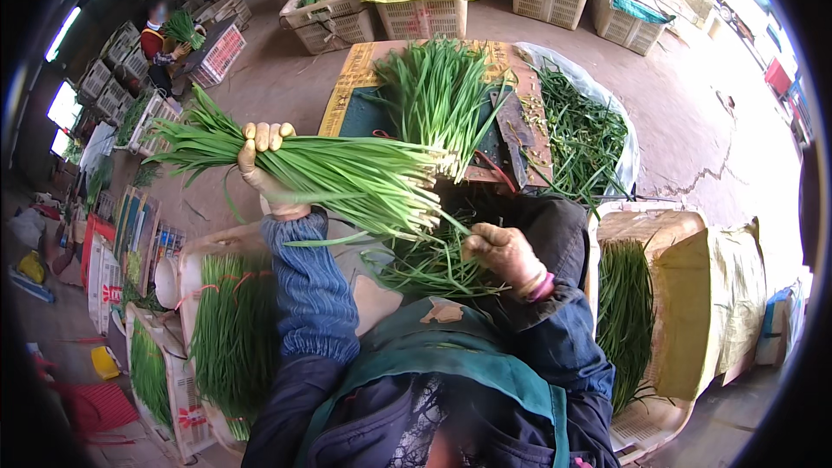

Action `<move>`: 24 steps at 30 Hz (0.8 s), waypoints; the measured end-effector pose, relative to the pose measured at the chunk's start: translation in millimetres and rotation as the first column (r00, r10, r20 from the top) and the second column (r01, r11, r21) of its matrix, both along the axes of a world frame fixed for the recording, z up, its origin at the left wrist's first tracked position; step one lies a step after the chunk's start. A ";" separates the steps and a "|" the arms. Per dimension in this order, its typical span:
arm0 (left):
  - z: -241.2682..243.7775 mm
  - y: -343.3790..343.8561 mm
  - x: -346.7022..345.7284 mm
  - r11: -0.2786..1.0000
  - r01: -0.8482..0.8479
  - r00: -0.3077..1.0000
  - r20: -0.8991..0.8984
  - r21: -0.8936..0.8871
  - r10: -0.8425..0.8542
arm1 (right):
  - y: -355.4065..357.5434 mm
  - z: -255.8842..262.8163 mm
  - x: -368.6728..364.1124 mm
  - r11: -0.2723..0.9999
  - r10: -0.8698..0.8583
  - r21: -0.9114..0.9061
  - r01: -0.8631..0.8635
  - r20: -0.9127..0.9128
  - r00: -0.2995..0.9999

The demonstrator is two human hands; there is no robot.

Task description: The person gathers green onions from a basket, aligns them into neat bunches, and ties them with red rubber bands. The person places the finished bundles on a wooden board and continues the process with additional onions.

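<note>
A thick bunch of garlic chives (344, 169) lies sideways in the grip of my left hand (263, 156), its pale cut ends pointing right. At those ends my right hand (504, 250) has its fingers closed on a green leaf that stretches toward the bunch. Both hands wear thin, soiled gloves. Beyond them, a loose pile of chives (439, 91) rests on a low board (338, 104) edged with yellow printed tape. A broad cleaver (513, 133) lies to the right of that pile. Loose leaves (429, 270) cover my lap.
A plastic bag of leaf scraps (627, 143) stands right of the board. Crates of chives flank me, one at left (188, 279) and one at right (650, 208). Stacked crates (422, 19) stand ahead. A co-worker (156, 45) holds chives at upper left.
</note>
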State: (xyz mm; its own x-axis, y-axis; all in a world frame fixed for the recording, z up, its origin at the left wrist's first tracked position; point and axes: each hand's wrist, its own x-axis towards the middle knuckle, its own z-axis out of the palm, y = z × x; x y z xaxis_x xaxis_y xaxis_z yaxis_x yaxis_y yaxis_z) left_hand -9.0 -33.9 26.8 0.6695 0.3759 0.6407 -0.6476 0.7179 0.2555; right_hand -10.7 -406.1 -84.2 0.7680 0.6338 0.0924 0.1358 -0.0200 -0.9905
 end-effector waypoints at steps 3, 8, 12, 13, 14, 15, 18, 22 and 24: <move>2.1 10.8 -6.4 0.997 0.000 0.997 0.075 -0.074 0.006 | -50.1 -6.9 14.9 0.738 0.064 -0.645 0.199 0.360 0.931; 3.0 12.4 -9.9 0.997 0.058 0.984 0.173 -0.048 -0.049 | -18.2 51.8 1.2 0.795 -0.209 -0.204 0.572 0.792 0.573; 1.3 -9.4 -0.3 0.995 0.090 0.984 0.156 -0.034 -0.084 | 28.5 82.7 1.8 0.867 -0.233 -0.026 0.497 0.862 0.451; 0.3 -12.9 3.5 0.993 0.109 0.982 0.163 -0.041 -0.101 | 39.1 97.1 1.5 0.888 -0.220 -0.003 0.459 0.875 0.431; -0.6 -16.4 7.3 0.991 0.127 0.979 0.169 -0.048 -0.117 | 48.8 98.6 4.0 0.896 -0.167 -0.056 0.440 0.876 0.452; -1.2 -20.0 9.1 0.988 0.141 0.976 0.176 -0.055 -0.130 | 56.7 96.6 6.1 0.903 -0.113 -0.108 0.416 0.875 0.472; -4.8 -25.5 13.7 0.991 0.132 0.983 0.135 -0.031 -0.126 | 69.3 91.6 8.0 0.906 -0.128 -0.033 0.422 0.929 0.348; -11.2 -26.3 16.4 0.996 0.089 0.995 0.050 -0.027 -0.088 | 68.1 87.7 9.4 0.936 -0.230 0.057 0.347 0.846 0.481; -9.1 -25.6 14.6 0.998 0.050 0.999 -0.012 -0.031 -0.050 | 53.7 65.7 16.7 0.935 -0.350 0.177 0.309 0.612 0.709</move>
